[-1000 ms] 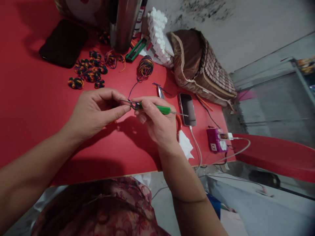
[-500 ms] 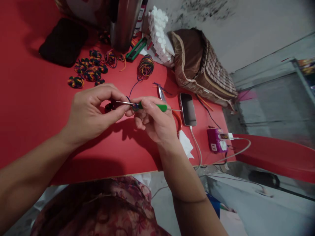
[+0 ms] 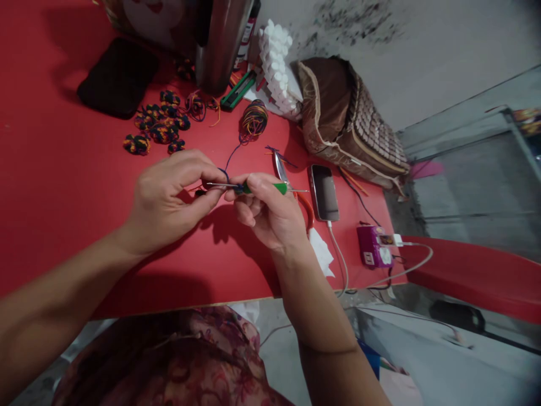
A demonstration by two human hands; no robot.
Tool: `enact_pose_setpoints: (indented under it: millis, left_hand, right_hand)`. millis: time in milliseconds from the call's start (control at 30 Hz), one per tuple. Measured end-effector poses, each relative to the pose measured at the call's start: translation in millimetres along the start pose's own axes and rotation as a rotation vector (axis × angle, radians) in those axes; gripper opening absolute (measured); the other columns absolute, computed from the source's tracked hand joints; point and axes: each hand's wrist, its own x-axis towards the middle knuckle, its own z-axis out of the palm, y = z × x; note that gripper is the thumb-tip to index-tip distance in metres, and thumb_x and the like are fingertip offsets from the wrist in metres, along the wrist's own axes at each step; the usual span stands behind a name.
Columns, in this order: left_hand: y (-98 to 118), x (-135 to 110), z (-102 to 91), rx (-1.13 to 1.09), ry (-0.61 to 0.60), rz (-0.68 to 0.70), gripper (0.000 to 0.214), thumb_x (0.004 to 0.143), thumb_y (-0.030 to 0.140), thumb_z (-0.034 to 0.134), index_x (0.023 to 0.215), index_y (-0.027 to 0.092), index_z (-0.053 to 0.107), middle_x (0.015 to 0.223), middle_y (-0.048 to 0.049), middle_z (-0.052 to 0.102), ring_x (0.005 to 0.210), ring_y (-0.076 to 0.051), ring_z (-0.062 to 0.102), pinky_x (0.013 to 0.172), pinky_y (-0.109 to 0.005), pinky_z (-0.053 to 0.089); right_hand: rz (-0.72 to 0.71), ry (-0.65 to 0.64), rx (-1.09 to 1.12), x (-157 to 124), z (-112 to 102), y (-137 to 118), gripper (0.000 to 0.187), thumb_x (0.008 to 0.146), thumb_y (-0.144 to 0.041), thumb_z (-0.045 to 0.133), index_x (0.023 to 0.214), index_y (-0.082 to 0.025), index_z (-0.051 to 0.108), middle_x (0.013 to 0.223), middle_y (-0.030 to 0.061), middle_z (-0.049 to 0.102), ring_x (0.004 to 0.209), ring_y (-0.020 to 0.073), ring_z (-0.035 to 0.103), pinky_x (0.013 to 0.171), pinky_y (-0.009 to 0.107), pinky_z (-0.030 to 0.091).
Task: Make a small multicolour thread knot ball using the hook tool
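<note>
My right hand grips a crochet hook by its green handle, its thin metal shaft pointing left. Dark blue yarn is looped round the shaft near the handle. Thumb and fingertips of my left hand pinch together by the hook's shaft; the small piece of yarn work in them is mostly hidden. From the hands a strand runs up to a ball of multicoloured yarn. Several small crocheted pieces in dark blue, orange and purple lie beyond my left hand.
Scissors with orange handles lie right of my right hand, beside a charging phone. A purple power adapter sits near the table's right edge. Behind are a green cutter, a brown bag, a steel bottle and a black pouch.
The whole view has shifted slightly, so the table things appear a little lower and to the right. Both hands keep their hold, with the hook still lying nearly level between them.
</note>
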Motion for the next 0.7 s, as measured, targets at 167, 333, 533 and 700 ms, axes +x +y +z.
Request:
enact_pose_setpoints:
  millis: [167, 333, 533, 700]
  left_hand:
    - [0.8, -0.3, 0.5, 0.053, -0.004, 0.039, 0.015, 0.098, 0.031, 0.072, 0.085, 0.033, 0.079, 0.089, -0.0031, 0.078, 0.089, -0.024, 0.071, 0.087, -0.039, 0.053]
    - [0.2, 0.1, 0.9, 0.037, 0.014, 0.040, 0.015, 0.098, 0.027, 0.071, 0.085, 0.032, 0.078, 0.089, -0.0020, 0.077, 0.088, -0.022, 0.070, 0.086, -0.038, 0.052]
    - [1.3, 1.7, 0.4, -0.017, 0.019, -0.014, 0.011, 0.094, 0.030, 0.076, 0.083, 0.033, 0.080, 0.089, -0.0035, 0.078, 0.089, -0.025, 0.071, 0.085, -0.040, 0.054]
    - [3.4, 4.0, -0.7, -0.099, 0.035, 0.015, 0.015, 0.087, 0.019, 0.081, 0.080, 0.032, 0.081, 0.086, -0.0005, 0.077, 0.087, -0.020, 0.070, 0.086, -0.037, 0.055]
  right_hand:
    - [0.002, -0.005, 0.041, -0.4, 1.7, -1.5, 0.025, 0.087, -0.046, 0.084, 0.088, -0.021, 0.083, 0.073, 0.0003, 0.080, 0.044, 0.0039, 0.050, 0.042, 0.018, 0.040]
    - [0.025, 0.002, 0.023, -0.4, 2.5, -4.2, 0.028, 0.084, -0.047, 0.085, 0.086, -0.020, 0.081, 0.069, -0.0008, 0.076, 0.044, 0.0040, 0.047, 0.042, 0.018, 0.038]
    - [0.011, 0.016, 0.020, 0.0, 2.0, -6.0, 0.031, 0.081, -0.050, 0.086, 0.082, -0.020, 0.079, 0.068, -0.0015, 0.074, 0.043, 0.0037, 0.041, 0.041, 0.020, 0.035]
    - [-0.012, 0.007, 0.001, -0.6, 1.2, -6.1, 0.031, 0.083, -0.050, 0.084, 0.083, -0.020, 0.078, 0.068, -0.0019, 0.073, 0.044, 0.0041, 0.041, 0.041, 0.020, 0.034]
